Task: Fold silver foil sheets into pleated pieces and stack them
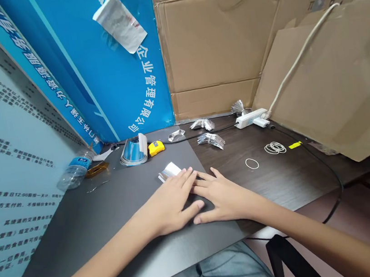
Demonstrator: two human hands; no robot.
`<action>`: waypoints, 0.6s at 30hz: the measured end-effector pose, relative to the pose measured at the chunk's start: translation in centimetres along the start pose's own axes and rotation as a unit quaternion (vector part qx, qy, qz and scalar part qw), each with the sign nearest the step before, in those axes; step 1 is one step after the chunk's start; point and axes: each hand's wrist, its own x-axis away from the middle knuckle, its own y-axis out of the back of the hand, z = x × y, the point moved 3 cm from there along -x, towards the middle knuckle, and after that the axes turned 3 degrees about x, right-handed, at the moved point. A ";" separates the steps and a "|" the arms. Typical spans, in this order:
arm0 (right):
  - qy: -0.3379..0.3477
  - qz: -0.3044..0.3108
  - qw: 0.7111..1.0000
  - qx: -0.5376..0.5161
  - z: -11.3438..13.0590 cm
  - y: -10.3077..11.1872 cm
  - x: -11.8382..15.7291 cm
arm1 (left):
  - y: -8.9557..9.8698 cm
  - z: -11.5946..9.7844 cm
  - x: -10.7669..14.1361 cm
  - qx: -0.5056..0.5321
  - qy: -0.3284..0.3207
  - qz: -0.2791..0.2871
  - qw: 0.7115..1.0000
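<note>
My left hand [175, 201] lies palm down on the dark grey mat [137, 237], fingers stretched out, beside and partly over a small silvery folded strip [170, 170]. My right hand [219, 196] rests flat at the mat's right edge, its fingers spread and its fingertips meeting those of my left hand. Both thumbs point toward each other. Whatever may lie under the fingers is hidden. Behind the hands are silvery strip bundles [211, 140], a yellow tape measure [156, 148] and a blue and white roll [134, 151].
A plastic bottle [76, 169] lies at the left beside brown tape [97, 169]. A white power strip [251, 118] with cables stands at the back right. White rubber bands [275, 148] and a yellow tag [295, 145] lie on the right. Cardboard and blue panels enclose the back.
</note>
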 end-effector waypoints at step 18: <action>-0.004 -0.007 1.000 0.007 -0.1 -0.2 0.3 | -1.4 2.4 -0.5 0.065 0.010 -0.012 0.998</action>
